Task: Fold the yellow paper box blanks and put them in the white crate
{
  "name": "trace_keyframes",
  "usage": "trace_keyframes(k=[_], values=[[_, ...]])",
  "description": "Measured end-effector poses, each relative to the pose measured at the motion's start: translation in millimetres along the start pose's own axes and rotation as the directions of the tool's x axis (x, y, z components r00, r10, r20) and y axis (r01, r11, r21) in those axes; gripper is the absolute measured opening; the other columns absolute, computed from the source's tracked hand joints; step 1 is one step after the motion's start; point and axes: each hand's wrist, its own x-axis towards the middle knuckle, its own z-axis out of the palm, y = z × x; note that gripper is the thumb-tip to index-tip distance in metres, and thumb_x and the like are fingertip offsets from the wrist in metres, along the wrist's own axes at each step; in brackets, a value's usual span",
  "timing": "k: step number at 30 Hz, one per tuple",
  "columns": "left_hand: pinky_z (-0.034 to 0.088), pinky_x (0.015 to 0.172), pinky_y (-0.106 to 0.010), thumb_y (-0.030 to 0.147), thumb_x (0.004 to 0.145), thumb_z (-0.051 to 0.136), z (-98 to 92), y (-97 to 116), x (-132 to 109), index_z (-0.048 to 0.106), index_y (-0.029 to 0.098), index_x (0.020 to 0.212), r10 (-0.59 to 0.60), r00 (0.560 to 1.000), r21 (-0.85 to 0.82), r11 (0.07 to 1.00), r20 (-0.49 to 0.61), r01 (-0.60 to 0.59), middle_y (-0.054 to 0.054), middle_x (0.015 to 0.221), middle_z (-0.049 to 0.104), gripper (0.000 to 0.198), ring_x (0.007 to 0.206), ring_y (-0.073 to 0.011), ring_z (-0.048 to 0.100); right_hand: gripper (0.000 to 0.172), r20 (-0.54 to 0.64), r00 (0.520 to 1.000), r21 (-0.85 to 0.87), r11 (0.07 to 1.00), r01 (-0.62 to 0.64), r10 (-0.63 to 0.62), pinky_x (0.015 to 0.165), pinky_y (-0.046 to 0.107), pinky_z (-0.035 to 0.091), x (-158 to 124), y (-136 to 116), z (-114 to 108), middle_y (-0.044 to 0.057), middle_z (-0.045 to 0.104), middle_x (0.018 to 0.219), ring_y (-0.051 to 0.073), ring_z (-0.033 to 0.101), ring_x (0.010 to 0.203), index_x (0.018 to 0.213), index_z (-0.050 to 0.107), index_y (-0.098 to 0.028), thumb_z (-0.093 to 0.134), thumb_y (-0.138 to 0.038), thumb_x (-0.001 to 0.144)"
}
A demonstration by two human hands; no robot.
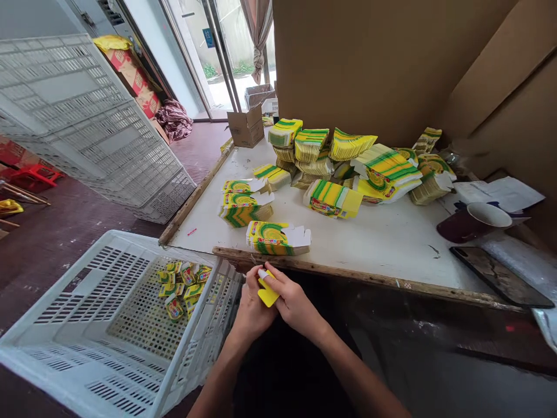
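Both of my hands meet at the table's front edge around one small yellow carton point(268, 295), its flap showing between the fingers. My left hand point(252, 307) wraps it from the left, and my right hand point(296, 299) pinches it from the right. Most of the carton is hidden by the fingers. Just beyond the hands, a stack of flattened yellow-green cartons point(274, 238) lies at the table edge, white flaps to the right. Behind it sits another stack of flat cartons point(243, 203). At lower left, several small folded cartons point(174, 307) lie in a pale plastic crate point(108, 241).
More bundles of flat cartons point(311, 142) are piled at the back of the white table point(383, 238). A dark mug point(461, 223) and a phone point(496, 276) lie at right. An open cardboard box point(246, 128) stands at back left; tall stacked crates point(96, 128) lean beyond the table.
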Motion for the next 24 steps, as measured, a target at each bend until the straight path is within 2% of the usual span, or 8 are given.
trace_keyframes(k=[3, 6, 9, 12, 16, 20, 22, 24], values=[[0.049, 0.082, -0.045, 0.020, 0.060, 0.066, -9.1, -3.2, -0.1, 0.053, 0.021, 0.108, -0.020, 1.000, 0.125, 0.992, 0.004, 0.019, -0.008, 0.099, 0.064, 0.050, 0.092, -0.0269, 0.063, 0.055, -0.065, 0.998, -0.071, 0.997, 0.004, -0.009, 0.110, 0.044, 0.038, 0.0, 4.9, -6.1, 0.011, 0.036, 0.152, 0.026, 0.039, 0.137, 0.141, 0.044, -0.024, 0.049, -0.012, 0.088], [0.052, 0.076, -0.041, 0.025, 0.060, 0.070, -20.5, -2.6, 2.4, 0.059, 0.021, 0.099, -0.015, 1.000, 0.132, 0.991, 0.025, 0.012, -0.007, 0.092, 0.067, 0.041, 0.085, -0.0254, 0.064, 0.055, 0.054, 0.999, -0.170, 0.985, 0.006, 0.003, 0.104, 0.043, 0.045, -1.6, 8.3, -10.0, 0.012, 0.031, 0.154, 0.028, 0.045, 0.133, 0.138, 0.048, -0.024, 0.057, -0.014, 0.084], [0.053, 0.074, -0.039, 0.029, 0.059, 0.074, -28.8, 0.9, 6.2, 0.062, 0.021, 0.097, -0.006, 0.998, 0.108, 0.994, 0.058, 0.000, -0.006, 0.088, 0.070, 0.040, 0.081, -0.0236, 0.066, 0.041, 0.093, 0.996, -0.243, 0.970, 0.012, 0.011, 0.100, 0.040, 0.049, -2.5, 7.3, -15.9, 0.012, 0.041, 0.149, 0.026, 0.054, 0.125, 0.124, 0.060, -0.025, 0.055, -0.012, 0.086], [0.054, 0.070, -0.035, 0.030, 0.056, 0.078, -33.7, 5.8, 10.5, 0.065, 0.021, 0.096, -0.012, 0.988, 0.051, 0.999, 0.151, 0.005, -0.004, 0.085, 0.071, 0.043, 0.074, -0.0209, 0.066, 0.023, 0.119, 0.993, -0.252, 0.967, 0.040, -0.010, 0.098, 0.038, 0.049, 0.0, 1.0, -28.7, 0.014, 0.053, 0.137, 0.024, 0.057, 0.120, 0.107, 0.067, -0.021, 0.054, -0.017, 0.088], [0.053, 0.067, -0.032, 0.029, 0.055, 0.079, -33.6, 12.7, 15.6, 0.067, 0.022, 0.094, 0.019, 0.986, 0.051, 0.998, 0.168, -0.028, -0.004, 0.083, 0.071, 0.042, 0.073, -0.0205, 0.066, 0.017, 0.162, 0.987, -0.224, 0.974, 0.036, 0.001, 0.098, 0.040, 0.048, 7.0, -8.2, -37.4, 0.013, 0.057, 0.129, 0.025, 0.058, 0.118, 0.097, 0.069, -0.021, 0.064, -0.018, 0.081], [0.053, 0.071, -0.034, 0.027, 0.055, 0.076, -36.7, 11.3, 20.0, 0.067, 0.022, 0.095, -0.007, 0.996, 0.016, 1.000, 0.083, 0.006, -0.004, 0.086, 0.071, 0.041, 0.077, -0.0218, 0.066, 0.033, 0.002, 1.000, -0.130, 0.991, -0.012, 0.013, 0.103, 0.044, 0.043, 14.6, -9.0, -17.8, 0.013, 0.054, 0.132, 0.026, 0.052, 0.124, 0.109, 0.063, -0.021, 0.069, -0.021, 0.076], [0.054, 0.073, -0.035, 0.032, 0.056, 0.076, -50.1, 3.2, 22.7, 0.065, 0.022, 0.097, -0.084, 0.995, -0.018, 0.996, 0.055, 0.085, -0.004, 0.087, 0.070, 0.043, 0.077, -0.0217, 0.066, 0.051, -0.065, 0.998, -0.086, 0.996, 0.002, -0.008, 0.104, 0.043, 0.043, 20.2, -7.6, -8.5, 0.013, 0.053, 0.134, 0.025, 0.051, 0.125, 0.124, 0.054, -0.021, 0.070, -0.023, 0.075], [0.053, 0.079, -0.040, 0.042, 0.058, 0.076, -73.4, -9.3, 25.4, 0.063, 0.021, 0.100, -0.170, 0.983, 0.027, 0.985, -0.070, 0.172, -0.005, 0.089, 0.068, 0.049, 0.081, -0.0240, 0.065, 0.058, -0.137, 0.990, -0.104, 0.995, 0.013, -0.027, 0.101, 0.042, 0.045, 28.9, -6.2, -7.6, 0.013, 0.055, 0.130, 0.025, 0.054, 0.120, 0.130, 0.047, -0.020, 0.069, -0.025, 0.076]])
